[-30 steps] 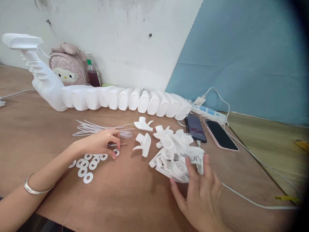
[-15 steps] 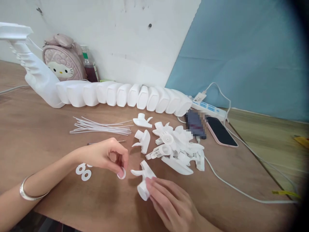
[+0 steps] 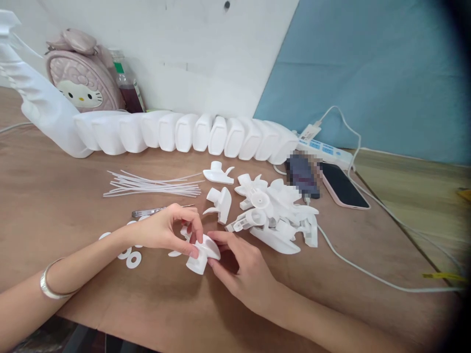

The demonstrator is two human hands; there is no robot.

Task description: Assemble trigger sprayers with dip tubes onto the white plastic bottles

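Observation:
Both my hands meet over one white plastic sprayer head (image 3: 201, 254) just above the brown table. My right hand (image 3: 237, 267) grips it from the right with curled fingers. My left hand (image 3: 170, 230) pinches at its top; the small white ring it held earlier is hidden between the fingers and the part. A pile of white sprayer heads (image 3: 274, 215) lies just beyond my right hand. White rings (image 3: 133, 259) lie under my left wrist. A metal tweezer (image 3: 147, 212) rests behind my left hand.
Thin white tubes (image 3: 150, 185) lie in a bundle at centre left. A row of white bottles (image 3: 191, 135) runs along the wall, with a pink bag (image 3: 79, 78) and a drink bottle (image 3: 127, 88) behind. Two phones (image 3: 342, 185), a power strip (image 3: 324, 147) and a white cable (image 3: 368, 274) lie right.
My right hand lifted a sprayer head off the pile and brought it toward me. My left hand left the tweezer, picked up a white ring and moved onto the sprayer head.

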